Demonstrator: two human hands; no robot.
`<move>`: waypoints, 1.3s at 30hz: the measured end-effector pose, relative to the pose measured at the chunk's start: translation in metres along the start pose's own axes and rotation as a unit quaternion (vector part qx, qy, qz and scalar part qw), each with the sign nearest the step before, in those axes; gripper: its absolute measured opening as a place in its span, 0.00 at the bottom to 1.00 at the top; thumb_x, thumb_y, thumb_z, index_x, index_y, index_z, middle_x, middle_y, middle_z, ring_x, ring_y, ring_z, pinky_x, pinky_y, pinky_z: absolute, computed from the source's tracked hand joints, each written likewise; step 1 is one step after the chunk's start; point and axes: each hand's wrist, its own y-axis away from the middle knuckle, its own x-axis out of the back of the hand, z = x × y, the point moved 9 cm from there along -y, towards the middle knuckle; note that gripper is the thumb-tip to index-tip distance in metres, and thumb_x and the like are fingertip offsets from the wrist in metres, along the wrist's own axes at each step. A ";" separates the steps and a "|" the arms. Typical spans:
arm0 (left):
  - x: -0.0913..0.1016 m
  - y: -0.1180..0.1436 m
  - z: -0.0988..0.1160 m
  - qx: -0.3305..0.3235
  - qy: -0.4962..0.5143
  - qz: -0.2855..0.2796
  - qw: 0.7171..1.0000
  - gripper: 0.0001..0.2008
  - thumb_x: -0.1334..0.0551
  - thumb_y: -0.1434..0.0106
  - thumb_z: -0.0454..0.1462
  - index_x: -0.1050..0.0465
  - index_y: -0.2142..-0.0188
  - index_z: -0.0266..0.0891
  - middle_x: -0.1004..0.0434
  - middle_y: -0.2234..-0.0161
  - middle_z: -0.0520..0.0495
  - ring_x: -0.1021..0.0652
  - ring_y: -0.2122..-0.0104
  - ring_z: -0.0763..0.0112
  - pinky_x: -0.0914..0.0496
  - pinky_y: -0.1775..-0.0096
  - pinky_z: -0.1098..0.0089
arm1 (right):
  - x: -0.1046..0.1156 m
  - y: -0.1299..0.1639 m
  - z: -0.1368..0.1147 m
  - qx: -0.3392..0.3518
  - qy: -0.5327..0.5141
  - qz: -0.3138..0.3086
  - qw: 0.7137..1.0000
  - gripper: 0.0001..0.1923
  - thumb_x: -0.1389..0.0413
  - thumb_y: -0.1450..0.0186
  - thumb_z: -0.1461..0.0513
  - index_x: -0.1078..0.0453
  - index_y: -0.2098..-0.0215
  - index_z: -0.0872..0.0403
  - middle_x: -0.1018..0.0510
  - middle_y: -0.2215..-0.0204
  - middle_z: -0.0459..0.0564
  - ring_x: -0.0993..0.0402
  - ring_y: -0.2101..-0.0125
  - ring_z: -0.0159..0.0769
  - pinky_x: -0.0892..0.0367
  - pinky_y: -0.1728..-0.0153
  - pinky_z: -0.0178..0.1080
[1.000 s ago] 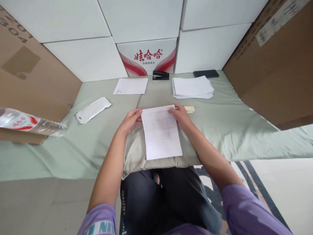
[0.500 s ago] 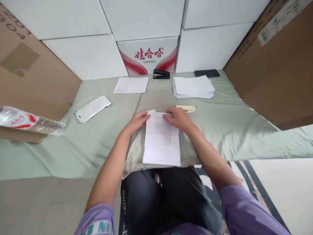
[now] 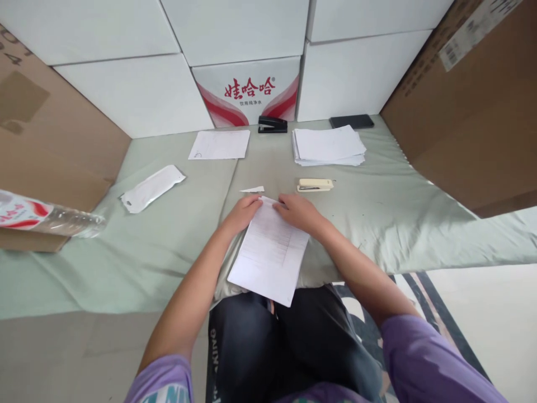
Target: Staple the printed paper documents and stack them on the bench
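Both hands grip the far edge of some printed paper (image 3: pixel 268 252), which lies tilted over the front edge of the covered table. My left hand (image 3: pixel 244 211) is closed on its far left corner, with the thumb on top. My right hand (image 3: pixel 300 212) pinches the far right part, its fingers mostly hidden. How many sheets they hold I cannot tell. Just beyond my left hand lies a small white paper piece (image 3: pixel 253 189). A cream stapler (image 3: pixel 315 184) rests past my right hand.
At the back are a sheet (image 3: pixel 220 145), a black stapler (image 3: pixel 272 124), a paper stack (image 3: pixel 329 145) and a dark phone (image 3: pixel 351 121). A white packet (image 3: pixel 151 188) and a water bottle (image 3: pixel 46 214) are on the left. Cardboard boxes (image 3: pixel 474 123) flank the table; white cartons (image 3: pixel 247 92) wall the back.
The printed paper has turned, its near end swinging left and coming closer to me. The small white paper piece now shows apart from it. Both hands keep their grip.
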 end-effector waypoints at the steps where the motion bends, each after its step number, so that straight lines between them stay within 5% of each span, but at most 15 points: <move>1: 0.000 0.000 -0.001 0.000 0.001 -0.001 1.000 0.10 0.38 0.39 0.40 0.19 0.63 0.40 0.20 0.67 0.48 0.24 0.66 0.63 0.32 0.66 0.69 | -0.001 -0.001 0.002 -0.007 0.000 -0.003 1.000 0.16 0.54 0.27 0.54 0.29 0.64 0.53 0.19 0.62 0.56 0.26 0.63 0.41 0.47 0.70 0.38; 6: -0.014 0.005 -0.003 0.036 0.009 -0.069 0.997 0.16 0.37 0.38 0.42 0.20 0.53 0.41 0.18 0.66 0.46 0.23 0.70 0.64 0.29 0.68 0.68 | 0.008 0.002 0.022 -0.060 -0.012 -0.021 0.998 0.17 0.55 0.26 0.56 0.28 0.65 0.54 0.19 0.57 0.61 0.25 0.58 0.45 0.42 0.67 0.39; 10: -0.035 0.005 0.016 0.001 0.001 -0.127 0.992 0.18 0.38 0.38 0.41 0.21 0.50 0.40 0.17 0.53 0.43 0.21 0.50 0.55 0.29 0.48 0.60 | 0.013 0.006 0.036 -0.094 -0.025 -0.036 0.995 0.18 0.56 0.26 0.59 0.27 0.62 0.56 0.20 0.52 0.64 0.24 0.54 0.48 0.37 0.61 0.40; 14: -0.051 -0.013 0.023 -0.009 -0.087 -0.115 0.989 0.23 0.38 0.40 0.37 0.24 0.44 0.42 0.24 0.41 0.41 0.29 0.38 0.52 0.39 0.37 0.56 | 0.018 0.006 0.053 -0.137 0.000 -0.029 0.990 0.18 0.55 0.27 0.59 0.24 0.57 0.58 0.21 0.50 0.67 0.24 0.51 0.52 0.34 0.58 0.42; 23: -0.067 -0.051 0.024 0.033 -0.238 -0.152 0.959 0.30 0.38 0.42 0.37 0.28 0.39 0.45 0.28 0.38 0.40 0.26 0.41 0.45 0.33 0.44 0.57 | 0.041 0.015 0.076 -0.216 -0.030 0.028 0.976 0.15 0.51 0.30 0.58 0.24 0.58 0.56 0.19 0.57 0.65 0.23 0.56 0.51 0.35 0.64 0.42; 34: -0.081 -0.050 0.035 0.026 -0.279 -0.155 0.947 0.28 0.39 0.36 0.38 0.32 0.35 0.43 0.31 0.36 0.37 0.29 0.39 0.41 0.37 0.41 0.50 | 0.045 0.014 0.086 -0.221 -0.044 0.042 0.973 0.13 0.50 0.32 0.60 0.25 0.59 0.56 0.20 0.56 0.65 0.24 0.56 0.51 0.36 0.62 0.43; 39: -0.086 -0.042 0.046 -0.007 -0.352 -0.160 0.922 0.27 0.46 0.30 0.39 0.37 0.32 0.41 0.31 0.36 0.37 0.27 0.39 0.49 0.34 0.42 0.58 | 0.066 0.020 0.093 -0.225 -0.037 0.119 0.966 0.13 0.48 0.33 0.58 0.24 0.63 0.55 0.20 0.64 0.62 0.26 0.61 0.50 0.36 0.62 0.44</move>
